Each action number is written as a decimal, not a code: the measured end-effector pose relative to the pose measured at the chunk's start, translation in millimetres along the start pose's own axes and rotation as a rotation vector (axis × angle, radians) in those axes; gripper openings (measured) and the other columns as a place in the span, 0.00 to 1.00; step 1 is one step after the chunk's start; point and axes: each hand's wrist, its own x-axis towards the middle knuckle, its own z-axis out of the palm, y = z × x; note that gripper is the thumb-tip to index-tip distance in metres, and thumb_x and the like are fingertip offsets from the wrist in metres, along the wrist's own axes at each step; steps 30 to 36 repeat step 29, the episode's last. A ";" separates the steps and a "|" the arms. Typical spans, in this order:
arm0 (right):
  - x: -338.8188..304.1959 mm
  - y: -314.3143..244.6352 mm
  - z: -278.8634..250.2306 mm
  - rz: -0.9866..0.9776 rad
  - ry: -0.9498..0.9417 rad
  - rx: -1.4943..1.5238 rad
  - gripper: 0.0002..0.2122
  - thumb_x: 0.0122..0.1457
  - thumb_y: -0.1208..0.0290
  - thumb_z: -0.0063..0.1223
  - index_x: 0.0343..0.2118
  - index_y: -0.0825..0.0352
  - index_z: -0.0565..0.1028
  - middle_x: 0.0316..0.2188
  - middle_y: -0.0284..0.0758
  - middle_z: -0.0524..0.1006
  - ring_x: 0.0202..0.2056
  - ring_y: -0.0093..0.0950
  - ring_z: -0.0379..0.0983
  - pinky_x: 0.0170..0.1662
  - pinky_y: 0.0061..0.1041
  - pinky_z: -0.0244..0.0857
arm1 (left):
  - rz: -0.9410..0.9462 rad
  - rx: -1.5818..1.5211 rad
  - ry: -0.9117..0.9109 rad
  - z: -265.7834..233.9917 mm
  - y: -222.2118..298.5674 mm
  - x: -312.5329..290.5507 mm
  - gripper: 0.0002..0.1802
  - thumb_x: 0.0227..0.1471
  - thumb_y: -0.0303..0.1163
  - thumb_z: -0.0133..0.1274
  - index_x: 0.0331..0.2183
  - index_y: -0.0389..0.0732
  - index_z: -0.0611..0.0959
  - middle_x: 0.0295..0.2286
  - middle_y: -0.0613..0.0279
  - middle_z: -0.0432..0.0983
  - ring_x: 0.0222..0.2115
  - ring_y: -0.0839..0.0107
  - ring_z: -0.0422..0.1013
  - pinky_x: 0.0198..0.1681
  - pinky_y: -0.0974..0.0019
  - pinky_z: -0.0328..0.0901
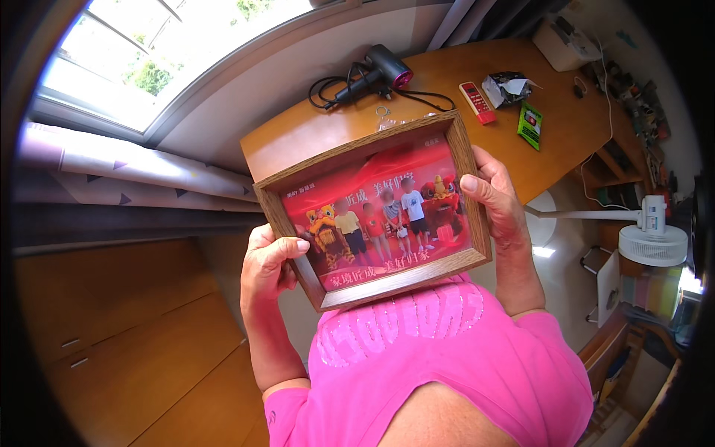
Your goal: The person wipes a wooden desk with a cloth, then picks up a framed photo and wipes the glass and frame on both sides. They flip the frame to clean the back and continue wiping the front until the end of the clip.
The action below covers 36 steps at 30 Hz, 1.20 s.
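Between my two hands is a wooden picture frame [406, 280], tilted so that its front faces up at me. Inside its deep brown border lies a red group photo [380, 216] with several people and lion-dance figures. My left hand [269, 261] grips the left side, its thumb on the front edge. At the right side my right hand [495, 195] is closed round the border, thumb also on the front. The other fingers of both hands are mostly hidden behind the frame.
Beyond the frame is a wooden desk [298, 134] with a hair dryer [383, 68] and its cord, a red-and-white remote control [477, 102], a dark crumpled packet [506, 89] and a green packet [529, 125]. A white fan [652, 242] stands right; wooden cabinets [134, 313] lie left.
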 end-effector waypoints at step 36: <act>-6.2 -7.6 8.7 0.211 0.007 -0.008 0.13 0.49 0.72 0.54 0.37 0.73 0.71 0.30 0.33 0.75 0.29 0.19 0.72 0.35 0.17 0.67 | -0.007 -0.026 -0.023 -5.8 -5.3 -1.1 0.10 0.39 0.28 0.53 0.28 0.34 0.77 0.19 0.61 0.74 0.05 0.81 0.59 0.04 0.79 0.52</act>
